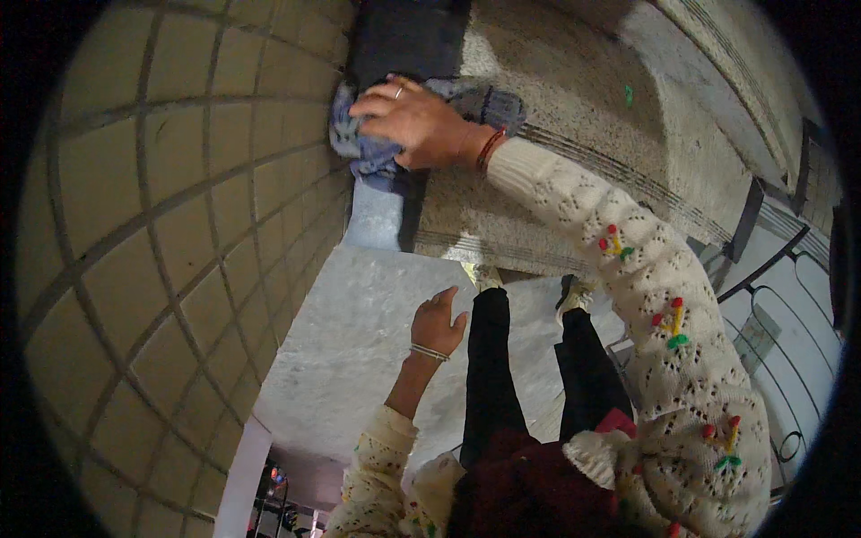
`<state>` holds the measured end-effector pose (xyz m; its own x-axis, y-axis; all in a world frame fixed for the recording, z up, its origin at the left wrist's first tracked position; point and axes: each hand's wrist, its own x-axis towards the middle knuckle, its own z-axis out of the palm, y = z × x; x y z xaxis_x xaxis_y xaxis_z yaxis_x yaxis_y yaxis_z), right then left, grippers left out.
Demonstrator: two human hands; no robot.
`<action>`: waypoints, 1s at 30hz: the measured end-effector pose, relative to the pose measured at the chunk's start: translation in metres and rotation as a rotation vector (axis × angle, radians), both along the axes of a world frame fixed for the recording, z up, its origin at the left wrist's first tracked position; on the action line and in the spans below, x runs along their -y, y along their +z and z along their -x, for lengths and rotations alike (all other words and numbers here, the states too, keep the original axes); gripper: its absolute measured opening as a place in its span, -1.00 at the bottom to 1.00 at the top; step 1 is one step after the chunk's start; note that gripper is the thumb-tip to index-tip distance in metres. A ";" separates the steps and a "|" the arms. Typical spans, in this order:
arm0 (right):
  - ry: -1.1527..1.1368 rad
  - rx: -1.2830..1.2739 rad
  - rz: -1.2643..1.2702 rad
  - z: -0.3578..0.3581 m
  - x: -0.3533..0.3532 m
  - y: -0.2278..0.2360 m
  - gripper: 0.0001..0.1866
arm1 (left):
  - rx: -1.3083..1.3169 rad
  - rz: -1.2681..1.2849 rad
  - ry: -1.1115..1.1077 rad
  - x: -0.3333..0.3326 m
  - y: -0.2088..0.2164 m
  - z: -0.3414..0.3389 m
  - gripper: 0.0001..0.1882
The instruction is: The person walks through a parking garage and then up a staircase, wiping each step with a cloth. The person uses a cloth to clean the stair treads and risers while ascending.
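Note:
My right hand (pixel 414 121), with a ring and a red thread at the wrist, reaches across to the tiled wall. Its fingers bear down on a crumpled blue-grey cloth (pixel 372 166), curled over the bunched fabric. Part of the cloth trails out to the right behind the hand, on a speckled stone step (pixel 556 99). My left hand (pixel 438 325) hangs lower down, beside my leg and over the grey surface, with light bangles at its wrist. Its thumb stands apart from the fingers, and nothing is in it.
Beige wall tiles (pixel 193 197) run along the left. A dark band (pixel 404 40) borders the steps by the wall. Grooved step edges cross the upper right. A black metal railing (pixel 798 287) stands at right. My shoes (pixel 574 300) are at the lowest step.

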<state>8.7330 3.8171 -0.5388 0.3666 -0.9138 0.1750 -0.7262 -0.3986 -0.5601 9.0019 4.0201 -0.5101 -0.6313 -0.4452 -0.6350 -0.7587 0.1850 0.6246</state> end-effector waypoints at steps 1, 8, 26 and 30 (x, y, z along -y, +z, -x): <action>0.025 0.066 0.042 -0.002 -0.007 -0.005 -0.47 | 0.011 0.000 -0.017 0.002 0.001 0.004 -0.43; -0.087 0.058 -0.074 0.073 -0.129 -0.005 -0.40 | 0.073 -0.003 -0.047 0.004 0.001 0.008 -0.44; -0.773 0.347 -0.194 0.061 -0.365 -0.032 -0.42 | 0.086 0.031 -0.315 -0.083 0.016 0.133 -0.45; -0.646 0.081 -0.247 0.053 -0.339 -0.095 -0.40 | 0.018 0.049 -0.432 -0.115 0.000 0.170 -0.46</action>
